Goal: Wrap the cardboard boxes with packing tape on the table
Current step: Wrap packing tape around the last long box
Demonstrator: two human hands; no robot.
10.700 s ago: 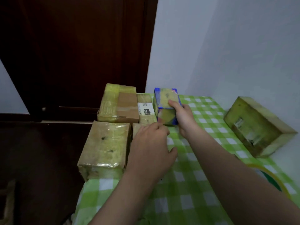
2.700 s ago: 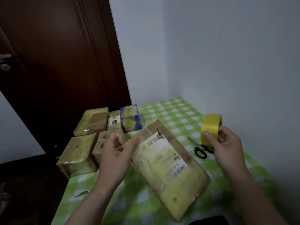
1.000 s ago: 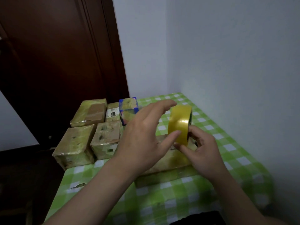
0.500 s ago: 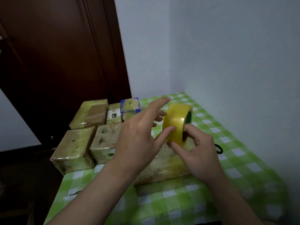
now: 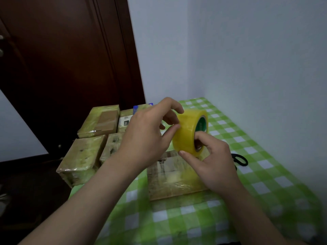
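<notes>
In the middle of the frame, the right hand (image 5: pixel 215 162) holds the yellow tape roll (image 5: pixel 188 133) upright on edge in the air. Its fingers are curled into the green-lined core and its thumb is pressed against the roll's lower outer face. The left hand (image 5: pixel 146 137) comes in from the left with its fingers bent, and its thumb and forefinger pinch at the roll's outer surface. They seem to be picking at the tape's end, though the blur hides whether any loose end is lifted.

Directly below the roll, partly hidden by the right hand, a cardboard box (image 5: pixel 172 179) with a glossy film over it lies flat on the green checked tablecloth (image 5: pixel 256 190).

At centre left, along the table's left edge, sit 4 tape-covered boxes: a large one (image 5: pixel 80 159) nearest, a flat one (image 5: pixel 100 121) behind it, a small one (image 5: pixel 110 146) just beside the left wrist, and a labelled one (image 5: pixel 124 119) further back. A blue-edged box (image 5: pixel 141 106) peeks out above the left hand.

At centre right, black scissors (image 5: pixel 239 160) lie on the cloth beyond the right hand. A dark wooden door (image 5: pixel 62 59) fills the upper left, and a pale wall (image 5: pixel 247 50) fills the upper right.
</notes>
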